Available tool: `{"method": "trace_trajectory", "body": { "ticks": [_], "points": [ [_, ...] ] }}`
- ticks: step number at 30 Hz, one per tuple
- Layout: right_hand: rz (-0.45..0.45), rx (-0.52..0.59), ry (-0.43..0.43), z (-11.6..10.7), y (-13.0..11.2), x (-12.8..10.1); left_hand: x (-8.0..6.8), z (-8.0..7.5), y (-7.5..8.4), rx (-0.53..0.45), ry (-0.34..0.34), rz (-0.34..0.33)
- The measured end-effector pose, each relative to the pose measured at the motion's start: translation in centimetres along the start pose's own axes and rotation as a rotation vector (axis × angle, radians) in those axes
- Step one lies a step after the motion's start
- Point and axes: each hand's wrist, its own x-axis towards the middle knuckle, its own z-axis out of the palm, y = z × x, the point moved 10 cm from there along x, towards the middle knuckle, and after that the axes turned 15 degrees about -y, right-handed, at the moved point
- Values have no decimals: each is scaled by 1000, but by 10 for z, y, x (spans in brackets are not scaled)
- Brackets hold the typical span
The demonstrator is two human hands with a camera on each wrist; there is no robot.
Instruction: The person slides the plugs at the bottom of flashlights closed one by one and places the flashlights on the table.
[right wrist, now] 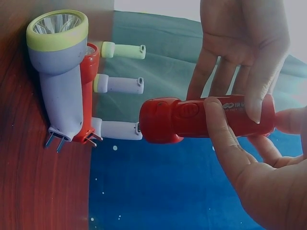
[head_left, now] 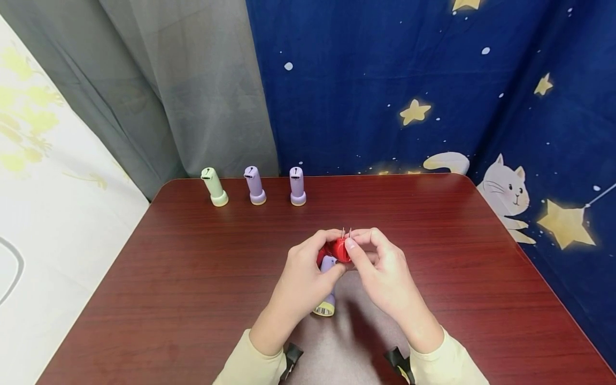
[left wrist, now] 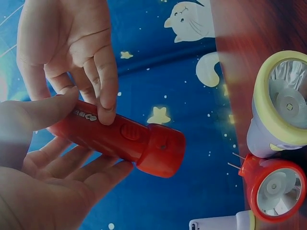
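Observation:
Both hands hold a red flashlight above the near middle of the table, with its two metal plug prongs pointing up and away in the head view. My left hand grips it from the left, thumb on one side and fingers on the other. From the right, my right hand pinches the plug end with thumb and fingertips. The wrist views show its sliding switch and white lettering. Beneath the hands lie a lilac flashlight with a yellow lens rim and a second red flashlight, both with prongs showing.
Along the table's back edge stand a pale green flashlight and two lilac ones, one left and one right. Behind the brown table hang a grey curtain and a blue starry curtain.

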Motion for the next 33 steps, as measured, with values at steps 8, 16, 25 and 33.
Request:
{"method": "trace_trajectory", "body": {
  "ticks": [8, 16, 25, 33],
  "points": [
    [-13, 18, -18, 2, -1, 0, -1, 0, 1, 8, -3, -4],
    [-16, -1, -17, 1, -2, 0, -1, -1, 1, 6, -6, -16],
    [-7, -21, -17, 0, -3, 0, -2, -1, 2, -6, -6, 24],
    [-29, -9, -28, 1, -5, 0, -3, -2, 3, -14, -5, 28]
  ]
}}
